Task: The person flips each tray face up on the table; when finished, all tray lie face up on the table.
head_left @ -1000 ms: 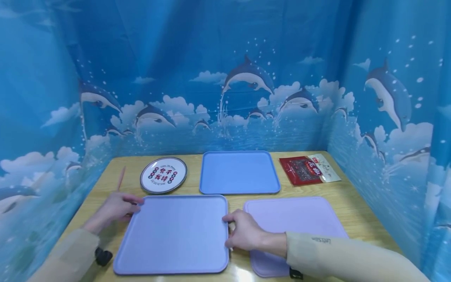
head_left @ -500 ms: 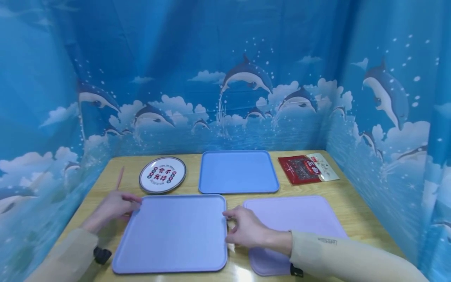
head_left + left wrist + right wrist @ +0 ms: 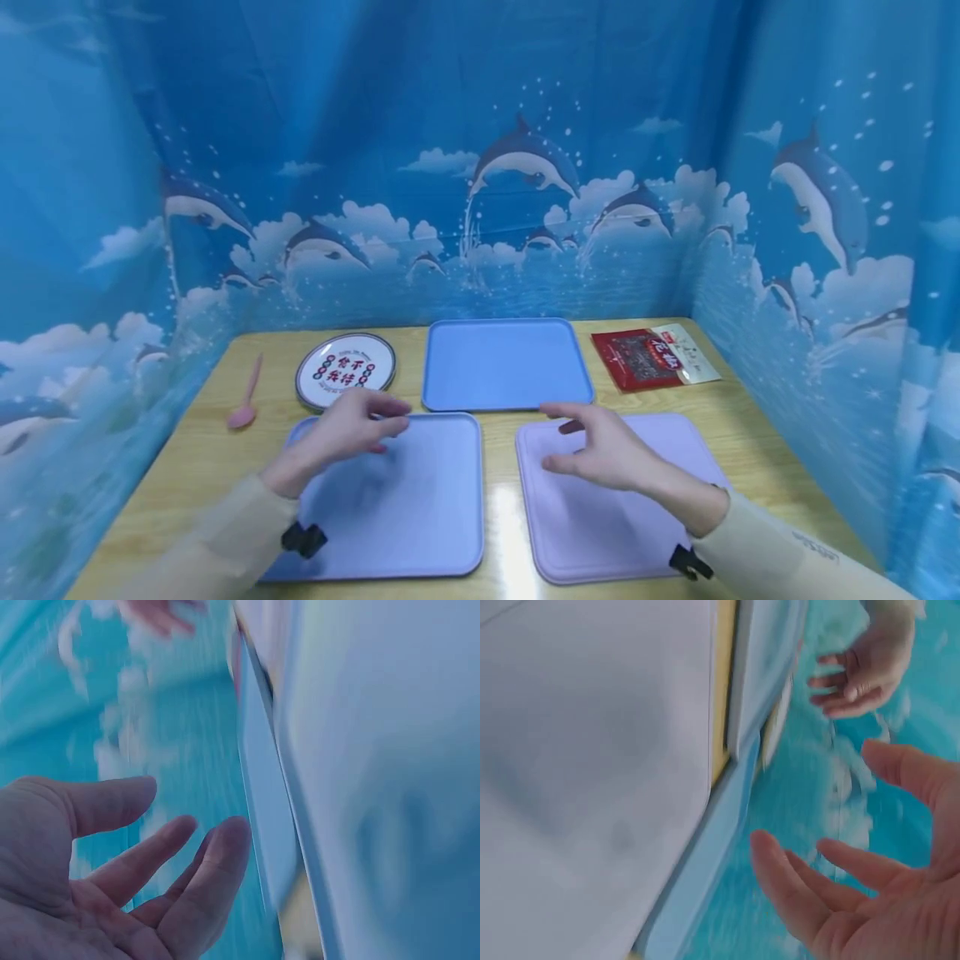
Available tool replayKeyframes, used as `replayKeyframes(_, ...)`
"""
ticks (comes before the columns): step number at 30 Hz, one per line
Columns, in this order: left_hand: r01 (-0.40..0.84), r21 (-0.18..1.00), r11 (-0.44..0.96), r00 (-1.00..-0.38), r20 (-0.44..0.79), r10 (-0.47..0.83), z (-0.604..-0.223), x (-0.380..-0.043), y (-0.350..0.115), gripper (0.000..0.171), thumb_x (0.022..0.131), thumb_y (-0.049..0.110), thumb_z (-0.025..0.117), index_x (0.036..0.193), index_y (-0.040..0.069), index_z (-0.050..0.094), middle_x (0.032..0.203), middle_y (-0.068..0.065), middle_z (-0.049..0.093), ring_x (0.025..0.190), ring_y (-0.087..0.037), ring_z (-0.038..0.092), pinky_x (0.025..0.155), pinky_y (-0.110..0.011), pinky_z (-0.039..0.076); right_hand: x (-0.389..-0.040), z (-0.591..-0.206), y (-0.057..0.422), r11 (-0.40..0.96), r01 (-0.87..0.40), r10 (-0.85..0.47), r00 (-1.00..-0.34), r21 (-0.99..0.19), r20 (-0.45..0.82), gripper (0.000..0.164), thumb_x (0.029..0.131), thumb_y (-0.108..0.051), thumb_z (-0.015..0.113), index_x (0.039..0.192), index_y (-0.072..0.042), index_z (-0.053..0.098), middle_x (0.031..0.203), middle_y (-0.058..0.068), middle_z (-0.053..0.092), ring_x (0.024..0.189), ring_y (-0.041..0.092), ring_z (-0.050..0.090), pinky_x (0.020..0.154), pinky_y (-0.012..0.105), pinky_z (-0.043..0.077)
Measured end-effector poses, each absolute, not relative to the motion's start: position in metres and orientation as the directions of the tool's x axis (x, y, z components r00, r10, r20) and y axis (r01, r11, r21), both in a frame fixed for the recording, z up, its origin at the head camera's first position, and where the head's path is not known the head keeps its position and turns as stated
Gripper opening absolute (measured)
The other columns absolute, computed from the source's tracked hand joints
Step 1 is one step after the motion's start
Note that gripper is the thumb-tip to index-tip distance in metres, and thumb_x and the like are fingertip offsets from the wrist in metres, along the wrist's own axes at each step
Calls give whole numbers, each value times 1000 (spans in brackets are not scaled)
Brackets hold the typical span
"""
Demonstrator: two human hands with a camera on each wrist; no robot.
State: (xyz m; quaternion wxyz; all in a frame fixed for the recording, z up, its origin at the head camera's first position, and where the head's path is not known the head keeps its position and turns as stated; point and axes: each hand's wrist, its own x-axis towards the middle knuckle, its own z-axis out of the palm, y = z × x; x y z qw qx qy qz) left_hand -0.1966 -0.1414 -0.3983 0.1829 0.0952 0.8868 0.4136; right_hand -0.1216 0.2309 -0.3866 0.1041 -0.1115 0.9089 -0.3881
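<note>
Over the upper left part of a lavender-blue tray (image 3: pixel 420 508) hovers my left hand (image 3: pixel 347 432), its fingers spread loosely with nothing between them. My right hand (image 3: pixel 606 448) is above a pale purple board (image 3: pixel 585 533), fingers relaxed and apart, holding nothing. Both wrist views show loosely bent fingers raised off the surfaces, the left hand (image 3: pixel 150 877) beside the tray's edge and the right hand (image 3: pixel 870 885) beside the board's edge. Behind them lies a blue tray (image 3: pixel 510 362), and a white plate (image 3: pixel 345 367) with red and dark lettering is partly covered by my left hand.
A pink spoon (image 3: pixel 243 408) lies at the left of the wooden table (image 3: pixel 180 492). At the back right is a red and white packet (image 3: pixel 652 358) with dark contents showing. A blue dolphin-print curtain (image 3: pixel 480 167) encloses the back and sides.
Both hands have let go of the lavender-blue tray's sides and lifted. The left hand has moved right over the tray, uncovering the spoon; the right has moved right over the purple board.
</note>
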Motion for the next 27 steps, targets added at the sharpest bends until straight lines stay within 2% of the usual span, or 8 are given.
replayKeyframes(5, 49, 841, 539, -859, -240, 453, -402, -190, -76, 39, 100, 17, 83, 137, 6, 78, 134, -15, 80, 103, -18, 77, 82, -33, 72, -118, -383, 273, 665, -44, -226, -963, -746, -145, 76, 92, -26, 91, 159, -5, 62, 165, 22, 62, 142, 50, 67, 105, 58, 67)
replayKeyframes(10, 82, 869, 488, -799, -236, 554, -411, -192, -29, 39, 96, 14, 87, 133, 4, 80, 135, -19, 81, 95, -16, 80, 77, -31, 71, -112, -390, 313, 669, 29, -159, -971, -743, -181, 76, 95, -27, 90, 160, -1, 59, 165, 28, 59, 139, 52, 68, 102, 57, 69)
replayKeyframes(12, 94, 872, 480, -789, -229, 570, -417, -192, -16, 40, 95, 13, 87, 133, 3, 80, 135, -20, 80, 97, -20, 81, 77, -32, 71, -109, -394, 330, 689, 30, -140, -975, -724, -174, 76, 95, -26, 90, 159, 2, 59, 164, 31, 58, 137, 54, 69, 102, 58, 68)
replayKeyframes(14, 106, 858, 502, -794, -231, 562, -421, -189, -6, 41, 94, 14, 88, 132, 4, 80, 137, -20, 79, 105, -25, 81, 80, -36, 71, -106, -397, 347, 724, 27, -125, -978, -689, -170, 76, 95, -27, 90, 158, 3, 59, 164, 34, 56, 135, 57, 68, 101, 60, 68)
replayKeyframes(18, 123, 802, 585, -809, -260, 527, -424, -183, 6, 47, 92, 21, 92, 136, 10, 79, 148, -20, 72, 125, -32, 73, 102, -50, 67, -100, -401, 377, 805, 41, -86, -979, -592, -185, 79, 95, -30, 91, 157, 6, 58, 160, 40, 56, 130, 58, 70, 97, 59, 69)
replayKeyframes(21, 110, 773, 625, -814, -290, 503, -425, -181, 10, 47, 92, 23, 92, 136, 13, 79, 152, -20, 69, 112, -28, 76, 104, -52, 65, -96, -406, 394, 823, 77, -56, -975, -562, -214, 80, 95, -31, 91, 156, 8, 58, 156, 40, 60, 124, 52, 74, 91, 50, 70)
replayKeyframes(25, 105, 760, 641, -811, -307, 498, -426, -180, 11, 42, 94, 22, 91, 133, 11, 80, 150, -22, 69, 79, -18, 76, 88, -40, 67, -91, -414, 407, 811, 126, -30, -966, -572, -256, 81, 94, -27, 92, 155, 13, 57, 150, 40, 64, 119, 46, 78, 87, 43, 71)
replayKeyframes(27, 113, 756, 645, -810, -306, 500, -427, -181, 10, 40, 95, 22, 90, 131, 10, 80, 150, -23, 70, 75, -14, 74, 82, -36, 66, -90, -419, 411, 822, 139, -21, -962, -552, -274, 83, 92, -27, 94, 154, 15, 56, 147, 42, 65, 115, 45, 78, 86, 43, 71)
